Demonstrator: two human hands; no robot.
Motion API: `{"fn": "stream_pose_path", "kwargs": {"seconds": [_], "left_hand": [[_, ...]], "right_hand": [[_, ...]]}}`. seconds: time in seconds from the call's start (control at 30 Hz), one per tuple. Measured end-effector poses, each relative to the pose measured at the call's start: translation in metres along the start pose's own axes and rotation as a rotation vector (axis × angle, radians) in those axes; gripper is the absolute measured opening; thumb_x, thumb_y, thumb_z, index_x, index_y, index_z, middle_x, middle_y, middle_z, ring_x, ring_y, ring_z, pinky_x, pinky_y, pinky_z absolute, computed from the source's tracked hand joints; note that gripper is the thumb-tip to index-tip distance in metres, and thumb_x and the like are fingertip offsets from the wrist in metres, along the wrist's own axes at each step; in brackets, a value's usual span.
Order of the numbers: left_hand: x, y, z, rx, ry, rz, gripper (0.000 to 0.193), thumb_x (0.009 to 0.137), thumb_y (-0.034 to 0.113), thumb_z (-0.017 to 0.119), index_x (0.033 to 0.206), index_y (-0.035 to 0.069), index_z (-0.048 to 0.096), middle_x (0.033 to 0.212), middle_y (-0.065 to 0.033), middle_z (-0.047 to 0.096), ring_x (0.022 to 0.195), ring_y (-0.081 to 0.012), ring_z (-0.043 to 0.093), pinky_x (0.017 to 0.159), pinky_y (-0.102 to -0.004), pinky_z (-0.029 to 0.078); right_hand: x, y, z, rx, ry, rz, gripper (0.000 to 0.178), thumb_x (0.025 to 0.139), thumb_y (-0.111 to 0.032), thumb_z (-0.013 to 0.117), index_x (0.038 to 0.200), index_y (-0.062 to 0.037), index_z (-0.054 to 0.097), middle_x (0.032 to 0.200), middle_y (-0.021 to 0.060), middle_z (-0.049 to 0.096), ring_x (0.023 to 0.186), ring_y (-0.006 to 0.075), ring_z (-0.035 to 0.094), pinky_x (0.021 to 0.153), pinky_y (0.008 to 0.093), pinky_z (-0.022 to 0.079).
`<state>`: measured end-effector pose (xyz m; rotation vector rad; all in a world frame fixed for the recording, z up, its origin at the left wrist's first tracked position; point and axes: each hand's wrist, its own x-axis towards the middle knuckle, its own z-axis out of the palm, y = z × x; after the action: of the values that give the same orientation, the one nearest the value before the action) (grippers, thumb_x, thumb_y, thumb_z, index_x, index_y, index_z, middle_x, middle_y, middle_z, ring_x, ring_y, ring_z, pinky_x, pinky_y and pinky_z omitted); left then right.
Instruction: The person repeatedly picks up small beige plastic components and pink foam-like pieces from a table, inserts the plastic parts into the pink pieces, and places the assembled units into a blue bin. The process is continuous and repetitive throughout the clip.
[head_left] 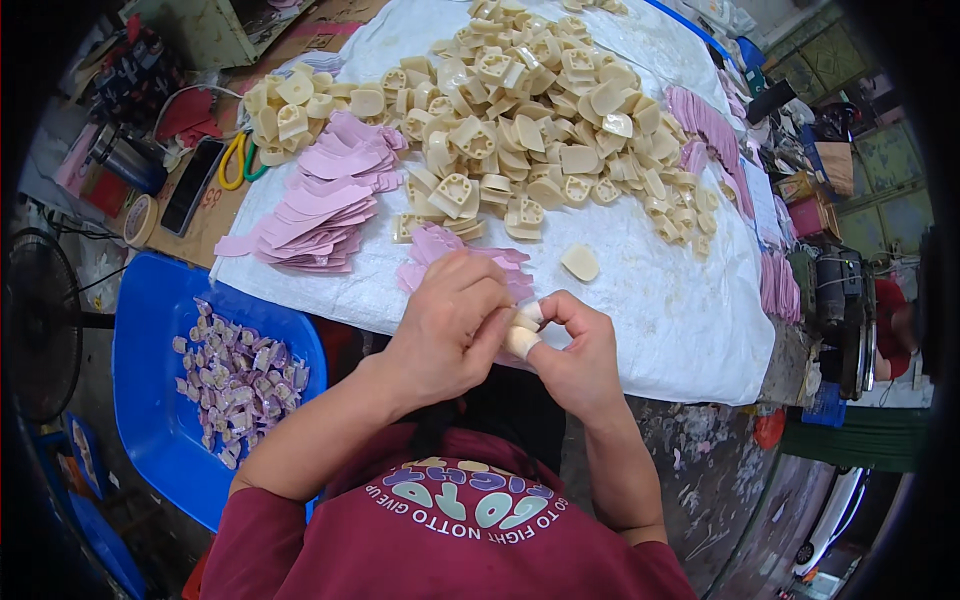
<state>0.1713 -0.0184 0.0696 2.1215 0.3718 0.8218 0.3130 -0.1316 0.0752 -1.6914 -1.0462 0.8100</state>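
Observation:
My left hand [452, 325] and my right hand [580, 362] meet at the table's near edge, fingers pinched together. Between them is a small cream plastic heel block [521, 338], mostly covered by the fingers. White wraps circle my right thumb and a right finger. Just beyond my left hand lie loose pink cut pieces [432, 245], partly hidden by it. One cream block [579, 262] lies alone on the white sheet [650, 310], past my right hand. Farther back rises a big heap of similar cream blocks [530, 130].
Stacked pink pieces [318, 205] lie at left, with more along the right edge [780, 285]. A blue tub [150, 370] below left holds pink-covered blocks [235, 375]. A phone [192, 187], tape roll [140, 220] and yellow-green scissors [235, 163] rest at far left, near a fan [45, 325].

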Motion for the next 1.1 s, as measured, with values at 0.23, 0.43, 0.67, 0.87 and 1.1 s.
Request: {"fn": "stream_pose_path", "kwargs": {"seconds": [0.23,0.43,0.67,0.87,1.1], "left_hand": [[-0.029,0.003,0.001,-0.906,0.079,-0.236,0.016,0.086,-0.006,0.061,0.100,0.002,0.057,0.121,-0.0081,0.046,0.097,-0.0143,0.059,0.087,-0.0283,0.047],[-0.027,0.014,-0.004,-0.523,0.145,0.080,0.026,0.076,-0.010,0.067,0.098,0.003,0.061,0.122,-0.0185,0.053,0.100,-0.0220,0.063,0.081,-0.0317,0.051],[-0.020,0.020,-0.016,-0.153,0.072,0.299,0.030,0.067,-0.009,0.069,0.096,-0.001,0.062,0.099,-0.0191,0.064,0.082,-0.0289,0.066,0.063,-0.0334,0.054],[-0.014,0.016,0.000,0.043,0.061,0.286,0.029,0.068,-0.013,0.064,0.094,-0.001,0.060,0.097,-0.0222,0.064,0.082,-0.0308,0.067,0.065,-0.0333,0.056],[-0.013,0.006,0.026,0.115,0.086,0.069,0.024,0.072,-0.013,0.064,0.091,-0.001,0.058,0.101,-0.0201,0.063,0.078,-0.0289,0.067,0.064,-0.0325,0.054]], "right_hand": [[-0.008,-0.024,-0.015,-0.332,0.016,-0.468,0.046,0.070,-0.016,0.081,0.108,0.0003,0.060,0.105,0.0095,0.064,0.101,0.0237,0.060,0.091,0.0356,0.043],[-0.024,0.005,-0.009,0.553,0.054,-0.107,0.069,0.077,-0.013,0.077,0.136,0.0031,0.043,0.135,0.0168,0.051,0.123,0.0234,0.051,0.102,0.0370,0.038],[-0.034,-0.004,-0.013,0.872,-0.038,0.062,0.020,0.091,-0.004,0.061,0.106,0.0078,0.066,0.100,0.0115,0.069,0.091,0.0133,0.064,0.083,0.0265,0.050],[-0.033,-0.026,-0.002,0.568,0.098,0.070,0.024,0.091,-0.001,0.056,0.112,0.0077,0.064,0.098,0.0087,0.069,0.089,0.0106,0.063,0.078,0.0242,0.049],[-0.018,-0.008,0.004,-0.080,0.081,-0.119,0.022,0.090,0.003,0.049,0.108,0.0076,0.061,0.098,0.0074,0.067,0.080,0.0082,0.060,0.068,0.0244,0.047]]}}
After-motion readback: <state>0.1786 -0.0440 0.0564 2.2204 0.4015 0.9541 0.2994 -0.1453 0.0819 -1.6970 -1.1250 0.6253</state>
